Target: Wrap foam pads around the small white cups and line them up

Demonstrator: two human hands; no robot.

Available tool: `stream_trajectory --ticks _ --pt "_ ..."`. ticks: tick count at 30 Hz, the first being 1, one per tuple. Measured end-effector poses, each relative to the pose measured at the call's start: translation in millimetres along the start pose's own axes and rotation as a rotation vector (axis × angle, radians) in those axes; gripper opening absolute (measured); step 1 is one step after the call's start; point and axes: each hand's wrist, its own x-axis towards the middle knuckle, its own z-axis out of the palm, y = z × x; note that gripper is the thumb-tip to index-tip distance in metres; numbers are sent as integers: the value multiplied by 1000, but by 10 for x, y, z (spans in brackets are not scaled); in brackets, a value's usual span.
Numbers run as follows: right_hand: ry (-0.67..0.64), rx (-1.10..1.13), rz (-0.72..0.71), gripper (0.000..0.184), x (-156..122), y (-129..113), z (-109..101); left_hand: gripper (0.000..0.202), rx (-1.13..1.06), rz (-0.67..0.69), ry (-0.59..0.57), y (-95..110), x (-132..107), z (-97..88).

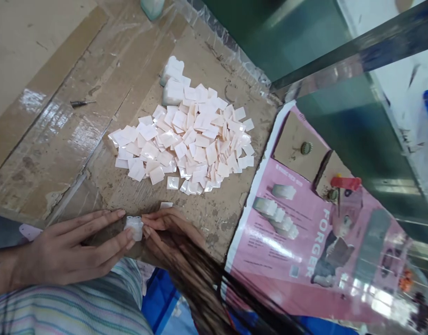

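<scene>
At the near edge of a worn cardboard-covered table (pixel 60 153), both hands meet on a small white stack of pieces (pixel 134 227). My left hand (pixel 70 251) has its fingers stretched along the stack's left side, with fingertips pinching it. My right hand (pixel 168 230) is closed on the stack's right side and partly hidden by hair. Beyond them lies a big pile of small pale square pieces (pixel 189 144), with two neat white stacks (pixel 172 83) at its far end. One loose piece (pixel 166 204) lies just beyond my fingers.
A pink printed poster (pixel 304 242) under plastic covers the right, with cardboard patches, a bottle cap (pixel 306 148) and a red object (pixel 345 182) on it. A small dark tool (pixel 82 103) lies at the left. A shiny metal rail (pixel 339 70) crosses the upper right.
</scene>
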Motion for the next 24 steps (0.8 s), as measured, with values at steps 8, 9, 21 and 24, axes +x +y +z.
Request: stream_trajectory --ticks 8,9,21,24 --pt "-6 49 51 10 -13 24 8 34 124 138 -94 71 156 -173" --pt "-13 66 66 9 -16 37 9 33 123 131 -81 74 157 -170" --pt "-113 219 123 24 -146 109 -60 26 136 180 50 17 189 -153" --pt "-109 204 88 24 -172 144 -84 23 117 184 56 24 180 -161"
